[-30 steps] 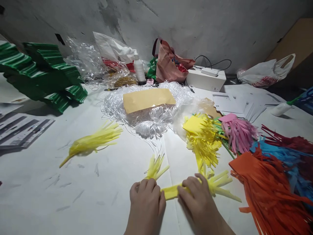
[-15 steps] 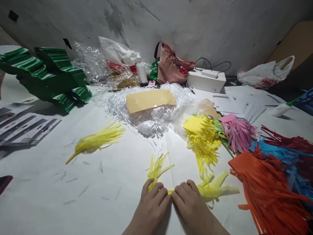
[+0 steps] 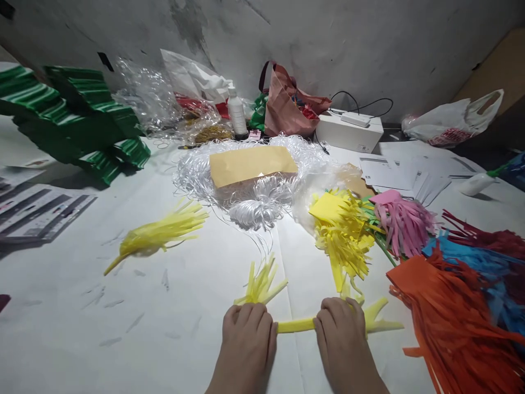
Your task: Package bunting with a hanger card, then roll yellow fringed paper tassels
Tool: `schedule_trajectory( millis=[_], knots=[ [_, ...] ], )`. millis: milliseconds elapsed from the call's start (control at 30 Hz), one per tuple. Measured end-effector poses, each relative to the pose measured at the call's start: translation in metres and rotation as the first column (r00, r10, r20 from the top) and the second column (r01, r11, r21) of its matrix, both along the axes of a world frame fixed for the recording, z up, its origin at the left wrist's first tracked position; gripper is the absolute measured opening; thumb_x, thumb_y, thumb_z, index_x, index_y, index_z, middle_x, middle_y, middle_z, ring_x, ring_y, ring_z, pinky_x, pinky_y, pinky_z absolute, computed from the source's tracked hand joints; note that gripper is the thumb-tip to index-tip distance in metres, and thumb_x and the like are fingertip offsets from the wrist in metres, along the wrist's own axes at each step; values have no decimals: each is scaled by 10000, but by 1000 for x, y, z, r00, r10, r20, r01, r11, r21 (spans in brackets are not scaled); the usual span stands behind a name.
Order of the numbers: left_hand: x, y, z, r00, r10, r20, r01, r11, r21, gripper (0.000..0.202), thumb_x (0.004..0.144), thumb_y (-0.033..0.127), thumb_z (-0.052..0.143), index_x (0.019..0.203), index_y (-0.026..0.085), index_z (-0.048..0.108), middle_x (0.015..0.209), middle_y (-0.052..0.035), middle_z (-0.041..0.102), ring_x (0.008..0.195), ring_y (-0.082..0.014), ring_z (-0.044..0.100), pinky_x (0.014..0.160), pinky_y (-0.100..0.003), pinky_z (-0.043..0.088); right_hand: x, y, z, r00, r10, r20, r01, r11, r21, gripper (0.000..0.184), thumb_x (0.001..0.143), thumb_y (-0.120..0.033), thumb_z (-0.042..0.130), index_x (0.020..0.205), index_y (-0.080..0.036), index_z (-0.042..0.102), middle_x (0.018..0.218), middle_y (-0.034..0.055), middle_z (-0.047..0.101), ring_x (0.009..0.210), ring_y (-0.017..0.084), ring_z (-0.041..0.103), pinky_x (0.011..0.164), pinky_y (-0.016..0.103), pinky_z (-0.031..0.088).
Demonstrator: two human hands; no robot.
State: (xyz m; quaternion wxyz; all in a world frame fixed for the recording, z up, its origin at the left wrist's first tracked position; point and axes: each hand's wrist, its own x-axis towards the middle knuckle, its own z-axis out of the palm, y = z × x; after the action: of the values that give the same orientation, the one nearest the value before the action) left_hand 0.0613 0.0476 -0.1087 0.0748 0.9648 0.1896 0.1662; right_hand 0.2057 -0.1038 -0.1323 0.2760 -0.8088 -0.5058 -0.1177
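A yellow fringed paper tassel (image 3: 296, 326) lies across the white table in front of me, its middle rolled into a narrow band. My left hand (image 3: 248, 334) is closed over the band's left part, with loose strips fanning out beyond the fingers. Over the right part, my right hand (image 3: 339, 334) is closed too, and more strips stick out to its right. The flat band shows between the two hands. To the left rests another yellow tassel (image 3: 158, 232) with a twisted end. What lies under my palms is hidden.
Yellow fringed sheets (image 3: 342, 232), pink fringe (image 3: 404, 221), blue fringe (image 3: 484, 257) and orange fringe (image 3: 447, 306) are piled to the right. White cord (image 3: 258, 210) lies beneath a tan card (image 3: 253, 166). Green stacked shapes (image 3: 77, 128) stand at left; a bottle (image 3: 237, 112) is at the back.
My hands have moved apart along the yellow tassel, the left hand to the left and the right hand to the right. More of the rolled band now shows between them. The view has shifted slightly.
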Motion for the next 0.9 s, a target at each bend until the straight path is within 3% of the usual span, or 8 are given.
schedule_trajectory(
  millis=[133, 200, 300, 433, 533, 733, 900],
  knots=[
    [4, 1, -2, 995, 19, -99, -16, 1000, 26, 247, 955, 133, 463, 748, 216, 570, 751, 2, 602, 746, -219, 558, 832, -437, 343, 0, 5, 5, 996, -83, 22, 84, 996, -17, 268, 1004, -162, 386, 789, -215, 537, 884, 72, 630, 877, 262, 607, 1017, 563, 320],
    [4, 2, -2, 995, 18, -99, -16, 1000, 16, 217, 948, 137, 479, 768, 214, 572, 773, 1, 611, 754, -220, 568, 840, -446, 345, 0, 5, 10, 995, -94, 33, 93, 995, 36, 267, 1003, -132, 385, 827, -212, 570, 909, 77, 653, 924, 266, 615, 1062, 595, 273],
    [5, 2, 0, 998, -9, -60, 8, 1000, -26, 212, 946, 103, 466, 806, 217, 577, 810, 3, 632, 777, -213, 586, 889, -459, 348, -3, 10, 19, 996, 43, 73, -54, 987, 153, 306, 1005, -80, 362, 907, -208, 622, 891, 61, 673, 928, 237, 609, 1089, 562, 264],
    [5, 5, 7, 999, -50, -11, 49, 996, -78, 269, 940, 56, 430, 786, 219, 578, 807, 4, 656, 822, -222, 600, 976, -509, 323, -10, 25, 18, 940, 301, 161, -311, 950, 42, 336, 991, -53, 358, 795, -185, 599, 699, 17, 586, 708, 188, 530, 890, 399, 384],
    [3, 7, 11, 993, -112, 46, 116, 988, -106, 262, 937, 65, 443, 799, 223, 600, 837, -3, 678, 866, -231, 606, 1018, -537, 292, -10, 31, 11, 935, 314, 167, -318, 948, -2, 363, 974, -41, 378, 674, -196, 512, 645, 6, 523, 640, 178, 466, 788, 361, 371],
    [3, 4, 3, 957, -174, 233, 197, 977, -77, 260, 936, 86, 459, 798, 233, 623, 814, 3, 693, 869, -216, 606, 1086, -520, 261, -9, 29, 19, 941, 325, 99, -324, 946, -25, 298, 1017, -143, 401, 751, -203, 521, 735, 2, 563, 714, 181, 511, 817, 361, 347],
    [1, 7, 0, 961, -199, 192, 223, 969, -110, 274, 924, 53, 461, 790, 231, 620, 867, -1, 697, 913, -217, 601, 1057, -498, 263, -4, 22, 20, 912, 370, 176, -367, 929, -49, 369, 988, -42, 318, 719, -193, 520, 699, 11, 536, 686, 186, 459, 867, 377, 348]
  ],
)
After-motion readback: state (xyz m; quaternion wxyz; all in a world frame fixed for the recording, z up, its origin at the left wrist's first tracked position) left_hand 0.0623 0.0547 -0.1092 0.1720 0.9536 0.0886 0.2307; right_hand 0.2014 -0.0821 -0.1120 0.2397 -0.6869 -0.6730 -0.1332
